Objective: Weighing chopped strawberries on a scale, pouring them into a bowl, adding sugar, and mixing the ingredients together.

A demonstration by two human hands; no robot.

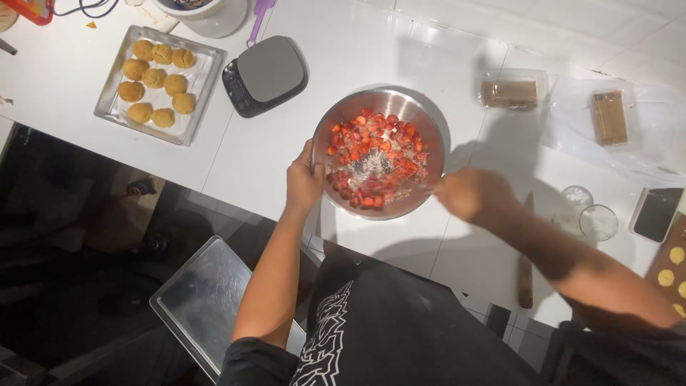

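A round steel bowl (414,114) of chopped red strawberries (375,157) sprinkled with white grains stands on the white counter in front of me. My left hand (303,182) grips the bowl's left rim. My right hand (468,193) is at the bowl's right rim, blurred by motion; I cannot tell whether it holds anything. My black apron shows below.
A metal tray (107,104) of golden round buns sits at far left, a dark kitchen scale (266,73) beside it. A knife (526,275), a glass (598,221), a phone (657,213), two wrapped brown bars (509,93) lie right. An empty steel tray (204,300) hangs lower left.
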